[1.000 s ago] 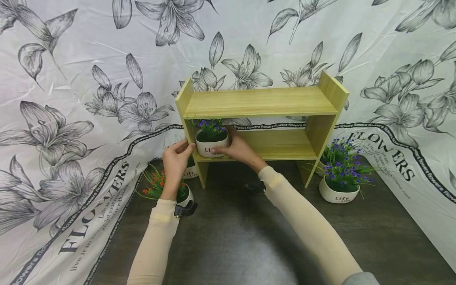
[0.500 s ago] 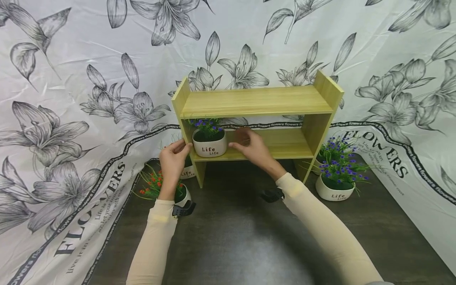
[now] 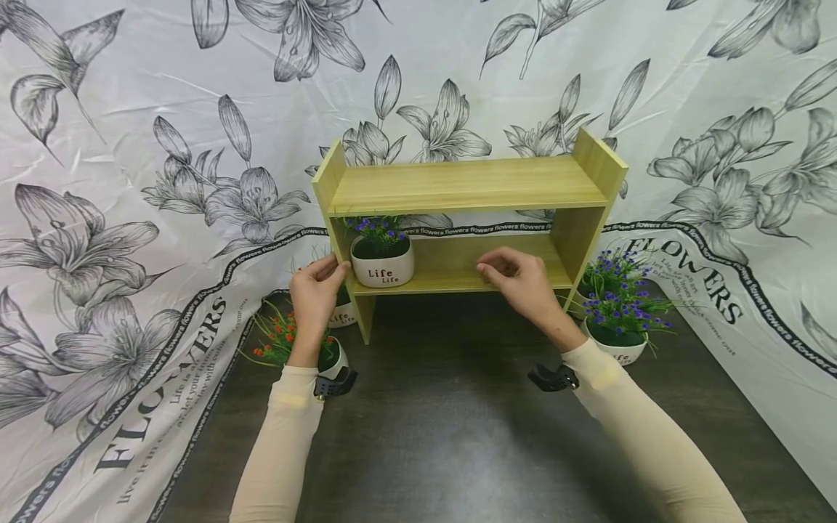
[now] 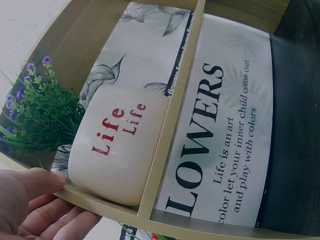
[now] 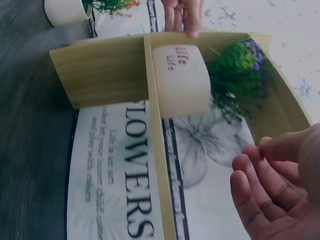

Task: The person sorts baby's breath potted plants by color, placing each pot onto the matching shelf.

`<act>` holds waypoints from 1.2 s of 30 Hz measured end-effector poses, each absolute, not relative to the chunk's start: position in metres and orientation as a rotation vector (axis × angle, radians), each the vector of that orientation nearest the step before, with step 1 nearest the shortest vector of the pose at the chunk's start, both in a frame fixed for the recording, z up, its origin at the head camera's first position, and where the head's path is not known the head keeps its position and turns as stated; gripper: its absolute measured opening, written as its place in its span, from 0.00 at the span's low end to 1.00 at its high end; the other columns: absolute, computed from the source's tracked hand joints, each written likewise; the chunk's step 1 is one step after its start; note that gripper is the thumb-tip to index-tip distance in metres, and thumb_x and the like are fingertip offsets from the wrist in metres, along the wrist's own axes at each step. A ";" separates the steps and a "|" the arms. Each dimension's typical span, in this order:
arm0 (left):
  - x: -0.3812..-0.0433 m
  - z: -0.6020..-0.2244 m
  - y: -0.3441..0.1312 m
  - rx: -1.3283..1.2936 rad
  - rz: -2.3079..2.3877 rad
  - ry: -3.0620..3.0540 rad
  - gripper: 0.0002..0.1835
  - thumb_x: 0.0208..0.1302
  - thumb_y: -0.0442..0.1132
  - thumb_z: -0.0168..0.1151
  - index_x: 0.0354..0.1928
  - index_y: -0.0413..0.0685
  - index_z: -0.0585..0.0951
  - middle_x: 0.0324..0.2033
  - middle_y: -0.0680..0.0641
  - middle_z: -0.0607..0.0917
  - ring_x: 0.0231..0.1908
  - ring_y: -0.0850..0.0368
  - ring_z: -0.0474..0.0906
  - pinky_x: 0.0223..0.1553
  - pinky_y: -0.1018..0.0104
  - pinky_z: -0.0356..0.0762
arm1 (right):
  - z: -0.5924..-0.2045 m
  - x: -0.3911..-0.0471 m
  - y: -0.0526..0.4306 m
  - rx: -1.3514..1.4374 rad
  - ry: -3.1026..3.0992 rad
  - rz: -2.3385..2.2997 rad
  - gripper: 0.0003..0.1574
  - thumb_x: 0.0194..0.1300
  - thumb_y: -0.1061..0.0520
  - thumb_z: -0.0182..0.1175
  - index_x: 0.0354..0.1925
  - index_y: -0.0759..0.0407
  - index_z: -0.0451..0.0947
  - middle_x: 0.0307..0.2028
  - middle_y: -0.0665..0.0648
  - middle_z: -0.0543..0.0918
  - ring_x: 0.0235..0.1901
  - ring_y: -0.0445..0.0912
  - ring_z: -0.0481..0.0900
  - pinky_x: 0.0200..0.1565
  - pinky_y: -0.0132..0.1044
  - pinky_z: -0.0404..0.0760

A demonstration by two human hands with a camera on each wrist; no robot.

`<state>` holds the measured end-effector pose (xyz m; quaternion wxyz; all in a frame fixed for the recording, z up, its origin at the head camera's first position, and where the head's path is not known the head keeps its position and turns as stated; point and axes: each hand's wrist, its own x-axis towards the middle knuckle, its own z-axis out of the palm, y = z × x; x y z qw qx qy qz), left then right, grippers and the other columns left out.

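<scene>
A white pot reading "Life Life" (image 3: 386,267), planted with purple artificial flowers, stands upright on the middle level of a light wooden shelf (image 3: 467,186), close to its left side panel. My left hand (image 3: 317,298) holds that panel's front edge; the thumb rests on the edge beside the pot, and the other fingers are outside, as the left wrist view shows. My right hand (image 3: 527,286) is in front of the shelf's right half, away from the pot. Its fingers curl loosely, and the right wrist view shows nothing held in this hand (image 5: 280,187).
On the dark table (image 3: 418,428), a pot with orange-red flowers (image 3: 333,359) sits left of the shelf, with another white pot (image 3: 341,315) behind it. Right of the shelf stand purple-flowered pots (image 3: 617,341). A flower-printed cloth (image 3: 261,73) hangs behind.
My right hand has let go of the white pot and moved right, away from it. The pot stays on the shelf, and my left hand keeps its hold on the side panel.
</scene>
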<state>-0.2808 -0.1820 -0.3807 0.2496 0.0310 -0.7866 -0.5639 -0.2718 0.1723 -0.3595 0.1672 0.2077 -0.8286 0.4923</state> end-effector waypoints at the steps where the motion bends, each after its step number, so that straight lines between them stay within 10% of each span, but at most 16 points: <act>1: -0.281 -0.381 -0.182 0.086 -1.538 -2.142 0.21 0.72 0.44 0.73 0.62 0.42 0.87 0.54 0.37 0.91 0.56 0.45 0.90 0.59 0.49 0.87 | -0.360 -0.269 0.178 0.585 -2.357 1.386 0.09 0.76 0.57 0.67 0.48 0.62 0.89 0.35 0.63 0.92 0.33 0.58 0.89 0.32 0.27 0.81; 15: -0.280 -0.380 -0.182 0.085 -1.541 -2.139 0.21 0.72 0.45 0.72 0.62 0.42 0.87 0.55 0.38 0.91 0.57 0.46 0.90 0.59 0.49 0.87 | -0.367 -0.234 0.258 0.417 -2.360 1.242 0.08 0.76 0.58 0.67 0.47 0.60 0.89 0.35 0.63 0.91 0.29 0.30 0.85 0.32 0.23 0.83; 36: -0.280 -0.382 -0.183 0.071 -1.535 -2.135 0.21 0.72 0.44 0.73 0.62 0.43 0.87 0.54 0.38 0.91 0.55 0.47 0.90 0.58 0.50 0.87 | -0.407 -0.174 0.363 0.085 -2.301 1.259 0.10 0.74 0.65 0.67 0.49 0.72 0.85 0.30 0.31 0.87 0.28 0.28 0.84 0.29 0.20 0.79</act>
